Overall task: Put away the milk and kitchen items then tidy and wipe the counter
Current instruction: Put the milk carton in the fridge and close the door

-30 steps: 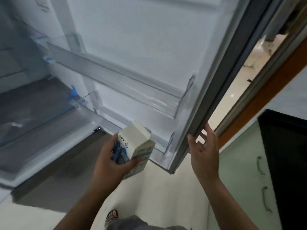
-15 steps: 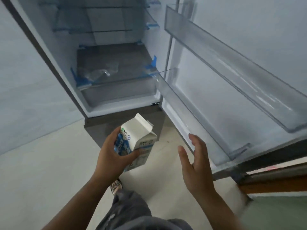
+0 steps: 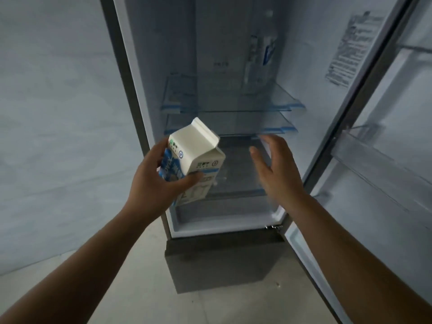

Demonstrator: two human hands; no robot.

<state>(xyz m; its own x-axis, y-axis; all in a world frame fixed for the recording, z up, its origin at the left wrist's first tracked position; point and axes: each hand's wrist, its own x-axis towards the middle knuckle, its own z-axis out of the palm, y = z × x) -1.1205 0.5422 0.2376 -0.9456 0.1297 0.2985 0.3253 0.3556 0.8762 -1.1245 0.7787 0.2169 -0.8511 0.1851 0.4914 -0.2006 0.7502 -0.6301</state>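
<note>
While the fridge (image 3: 152,78) stands open, left hand (image 3: 152,183): thumb and fingers curled round a tilted milk carton (image 3: 198,153), in air before the lowest compartment.
Right hand (image 3: 275,169): just right of the carton, fingers spread, holding nothing.
Writing: carton's blue-green print and the wall sticker (image 3: 350,47) above are too blurred to read.
Room: glass shelves (image 3: 233,108) just beyond both hands; open door (image 3: 385,195) right of the right hand.
</note>
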